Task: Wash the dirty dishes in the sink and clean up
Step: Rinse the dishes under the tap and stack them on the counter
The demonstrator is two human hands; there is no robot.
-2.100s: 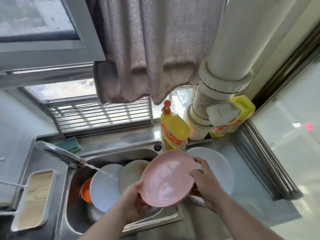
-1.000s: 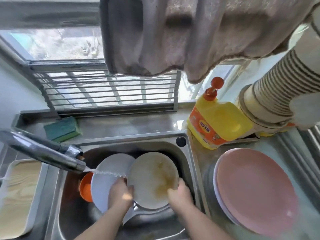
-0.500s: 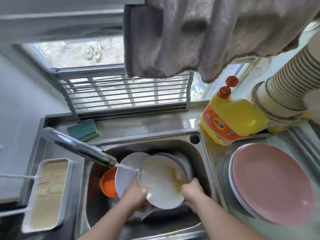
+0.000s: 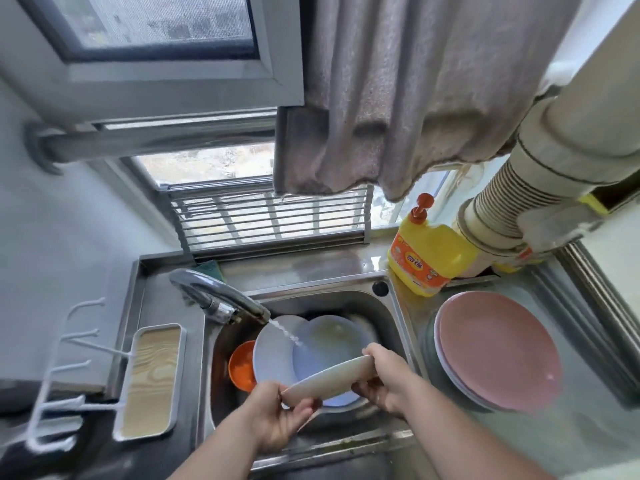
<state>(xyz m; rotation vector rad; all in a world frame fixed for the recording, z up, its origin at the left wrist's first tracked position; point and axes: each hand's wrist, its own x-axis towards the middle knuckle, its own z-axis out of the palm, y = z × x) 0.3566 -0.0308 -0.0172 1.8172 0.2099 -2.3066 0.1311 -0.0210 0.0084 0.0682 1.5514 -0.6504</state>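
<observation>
Both hands hold a cream plate (image 4: pixel 329 377) tilted nearly edge-on over the steel sink (image 4: pixel 391 306). My left hand (image 4: pixel 277 414) grips its near-left rim and my right hand (image 4: pixel 388 379) grips its right rim. Behind it in the sink lean a blue-white plate (image 4: pixel 329 341), a white plate (image 4: pixel 272 355) and an orange bowl (image 4: pixel 240 365). The faucet (image 4: pixel 221 296) runs a stream of water down toward the held plate. On the counter to the right, a pink plate (image 4: pixel 498 351) lies on top of a stack.
A yellow dish-soap bottle (image 4: pixel 426 258) stands behind the sink's right corner, beside a ribbed white pipe (image 4: pixel 509 206). A green sponge (image 4: pixel 209 266) sits behind the faucet. A wood-grain tray (image 4: pixel 152 379) on a white rack lies left of the sink. A grey towel (image 4: pixel 398 98) hangs overhead.
The pink plate went from my hands onto the stack on the right counter. Both hands then took the dirty cream plate from the sink and tipped it nearly edge-on under the water.
</observation>
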